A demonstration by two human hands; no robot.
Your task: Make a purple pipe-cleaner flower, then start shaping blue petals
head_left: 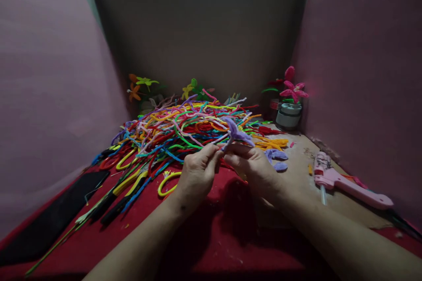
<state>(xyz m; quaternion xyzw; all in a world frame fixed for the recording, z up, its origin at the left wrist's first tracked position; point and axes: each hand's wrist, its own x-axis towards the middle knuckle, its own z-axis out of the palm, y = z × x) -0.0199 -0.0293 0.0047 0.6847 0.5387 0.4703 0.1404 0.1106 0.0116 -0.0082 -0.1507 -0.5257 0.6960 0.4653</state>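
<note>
"What is held, and where?"

"A purple chenille flower piece [238,132] is held up at the centre, in front of a multicoloured heap of chenille stems [184,129]. Its lower end is pinched by the closed fingers of the left hand [200,169], and it is gripped just beside them by the fingers of the right hand [255,167]; the exact contact of the right fingertips is partly hidden."

"And what is seen to the right?"

"Loose purple petals [279,158] are seen just beyond the right hand, on a brown board [303,186]. A pink glue gun [349,187] is laid farther right, and a pink flower [293,91] is held in a grey pot [289,116] at the far right."

"To the left?"

"Yellow-and-black-handled pliers [128,183] are laid on the red-covered tabletop [217,254], near the heap."
</note>
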